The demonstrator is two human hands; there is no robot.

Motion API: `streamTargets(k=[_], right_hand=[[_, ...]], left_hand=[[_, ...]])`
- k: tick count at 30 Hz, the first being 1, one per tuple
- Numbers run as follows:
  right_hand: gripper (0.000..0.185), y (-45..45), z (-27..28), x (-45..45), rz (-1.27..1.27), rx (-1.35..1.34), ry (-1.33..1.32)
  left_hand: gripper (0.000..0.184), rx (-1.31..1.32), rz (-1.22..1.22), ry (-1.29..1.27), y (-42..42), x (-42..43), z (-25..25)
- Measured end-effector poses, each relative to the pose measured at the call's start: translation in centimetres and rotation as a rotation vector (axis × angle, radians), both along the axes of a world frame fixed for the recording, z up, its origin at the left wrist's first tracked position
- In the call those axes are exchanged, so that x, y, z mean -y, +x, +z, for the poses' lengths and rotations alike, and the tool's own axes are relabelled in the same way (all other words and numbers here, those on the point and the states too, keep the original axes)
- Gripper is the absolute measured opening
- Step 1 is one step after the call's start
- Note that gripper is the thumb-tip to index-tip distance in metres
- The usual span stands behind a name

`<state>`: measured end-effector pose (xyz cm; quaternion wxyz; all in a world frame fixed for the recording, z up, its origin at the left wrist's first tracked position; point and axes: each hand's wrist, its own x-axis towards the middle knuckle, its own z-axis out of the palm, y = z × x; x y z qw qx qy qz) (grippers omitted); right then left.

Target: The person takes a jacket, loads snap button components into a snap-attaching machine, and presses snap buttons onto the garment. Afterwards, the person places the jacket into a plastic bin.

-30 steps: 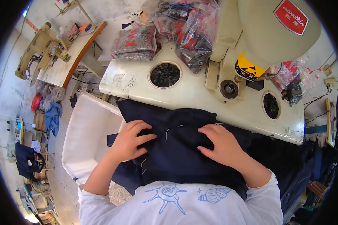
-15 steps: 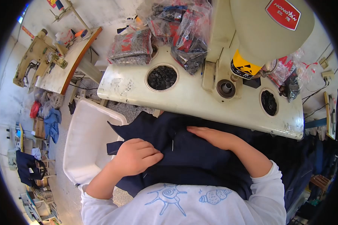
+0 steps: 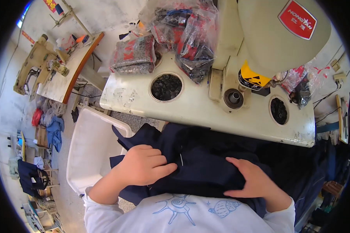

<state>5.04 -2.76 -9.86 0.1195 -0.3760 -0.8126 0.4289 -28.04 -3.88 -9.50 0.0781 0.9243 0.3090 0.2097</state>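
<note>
A dark navy garment (image 3: 206, 167) lies bunched across my lap, with a short white line (image 3: 181, 159) near its middle. My left hand (image 3: 147, 165) is on its left part, fingers curled and closed on the cloth; the fingertips are partly hidden. On the right part of the garment rests my right hand (image 3: 252, 178), its thumb and fingers spread apart against the cloth. Beyond the garment is the front edge of a pale machine table (image 3: 175, 113).
Two round wells of dark buttons (image 3: 166, 87) (image 3: 279, 111) are set in the table, either side of a press machine (image 3: 276, 46). Plastic bags (image 3: 134, 54) lie at the back. A white plastic bin (image 3: 74, 155) stands left, with a sewing machine (image 3: 35, 66) beyond.
My right hand has slid right and toward me over the garment, its thumb now spread from the fingers. My left hand has shifted slightly right, still on the cloth.
</note>
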Motion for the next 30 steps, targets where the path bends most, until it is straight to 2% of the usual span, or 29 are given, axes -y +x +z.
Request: streamTargets(k=[3, 4, 7, 8, 10, 11, 12, 13, 15, 16, 19, 20, 23, 25, 28, 29, 30], right_hand=[[0.065, 0.0, -2.8, 0.6, 0.000, -0.015, 0.061], [0.061, 0.3, -2.6, 0.1, 0.110, 0.092, -0.021], [0.058, -1.1, -3.4, 0.0, 0.382, -0.050, -0.025], [0.053, -2.1, -3.8, 0.1, 0.456, -0.112, 0.006], [0.048, -4.5, -3.8, 0.4, 0.585, -0.026, 0.041], [0.045, -5.7, -3.7, 0.7, 0.653, 0.017, 0.060], [0.032, -6.9, -3.7, 1.2, 0.654, -0.052, 0.150], [0.034, -8.0, -3.4, 1.6, 0.671, -0.016, 0.190], [0.039, -9.7, -2.5, 2.6, 0.694, 0.058, 0.266], [0.035, -10.1, -2.8, 3.2, 0.624, -0.039, 0.335], [0.031, -10.9, -3.3, 3.8, 0.623, 0.040, 0.343], [0.031, -10.8, -3.7, 3.9, 0.610, 0.049, 0.291], [0.031, -10.6, -4.1, 3.4, 0.588, 0.060, 0.164], [0.035, -10.1, -4.1, 2.8, 0.598, 0.050, 0.094], [0.038, -8.0, -3.4, -0.7, 0.604, -0.162, -0.206], [0.042, -7.4, -2.8, -3.8, 0.459, -0.146, -0.241], [0.038, -7.1, -2.5, -4.6, 0.295, -0.123, 0.124]], left_hand=[[0.023, 0.060, -0.033, -0.128, -0.1, -0.9, -0.3], [0.024, 0.083, -0.042, -0.182, -0.4, -1.0, -0.3], [0.029, -0.014, -0.033, -0.390, -1.7, -0.3, 0.5], [0.033, -0.006, 0.047, -0.550, -2.2, -0.1, 0.6], [0.043, 0.017, 0.213, -0.877, -2.8, 0.6, 0.5], [0.043, 0.008, 0.345, -0.887, -2.5, 0.4, 0.5], [0.044, -0.001, 0.479, -0.889, -1.5, -0.4, 0.4], [0.045, -0.011, 0.611, -0.888, -0.6, -0.9, 0.3], [0.040, -0.033, 0.504, -0.657, 0.6, -1.2, -1.0], [0.037, -0.046, 0.443, -0.539, 0.9, -1.5, -1.7], [0.025, -0.033, 0.589, -0.516, 1.7, -2.6, -3.1], [0.018, 0.028, 0.616, -0.527, 1.7, -2.8, -3.5], [0.019, 0.140, 0.746, -0.547, 1.8, -2.7, -5.1], [0.016, 0.324, 0.792, -0.566, 2.1, -2.1, -7.1], [0.014, 0.538, 0.816, -0.669, 2.9, -1.4, -8.2], [0.014, 0.574, 0.803, -0.637, 3.3, -1.1, -8.1], [0.013, 0.599, 0.785, -0.608, 3.6, -1.0, -8.0]])
